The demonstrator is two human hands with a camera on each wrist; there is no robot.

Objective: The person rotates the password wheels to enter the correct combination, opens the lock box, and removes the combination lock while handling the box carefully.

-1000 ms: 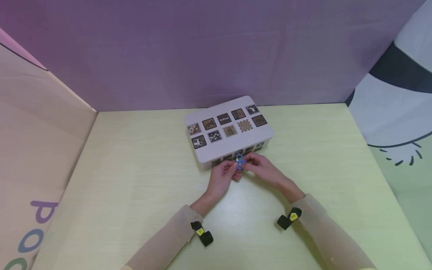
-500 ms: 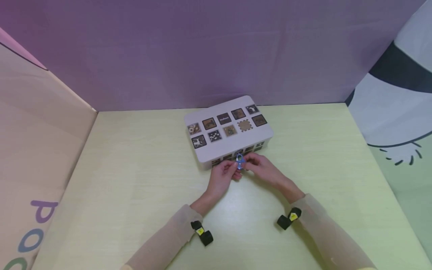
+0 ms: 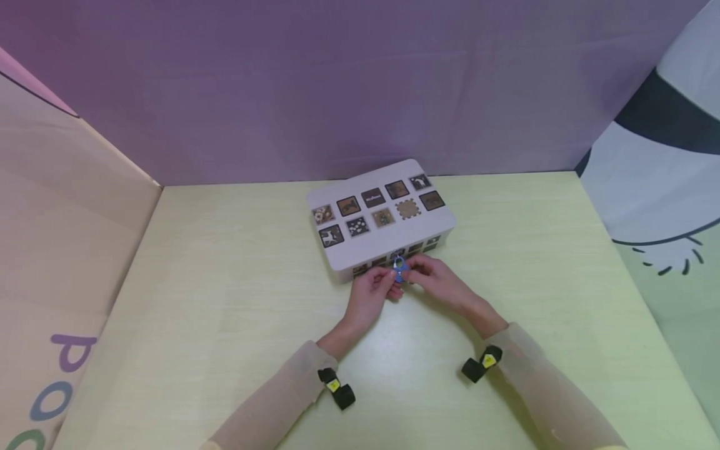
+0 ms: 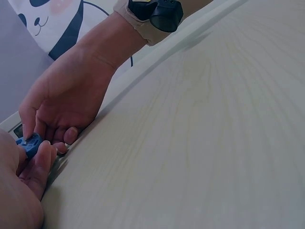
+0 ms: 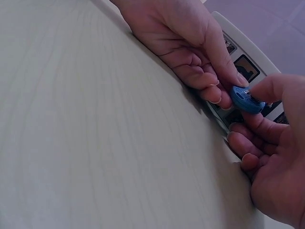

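Observation:
A small blue padlock (image 3: 400,269) is held between both hands at the front side of a white tin box (image 3: 365,247). My left hand (image 3: 368,299) pinches it from the left, thumb and finger on its edge. From the other side my right hand (image 3: 441,282) grips it too, its thumb lying on the top face in the right wrist view, where the lock body (image 5: 244,101) shows small dark and silvery details. The shackle loop points toward the box; whether it passes through a latch cannot be told. Fingers partly cover the lock in the left wrist view.
Square pictures cover the box's lid and front. The box sits slanted near the back of a pale wooden table (image 3: 242,325), close to a purple backdrop (image 3: 337,94). Printed panels stand at the left and right. Black wrist cameras (image 3: 343,395) sit on both sleeves.
Both hands and the box stay in place. Only the light on the padlock between the fingers shifts slightly.

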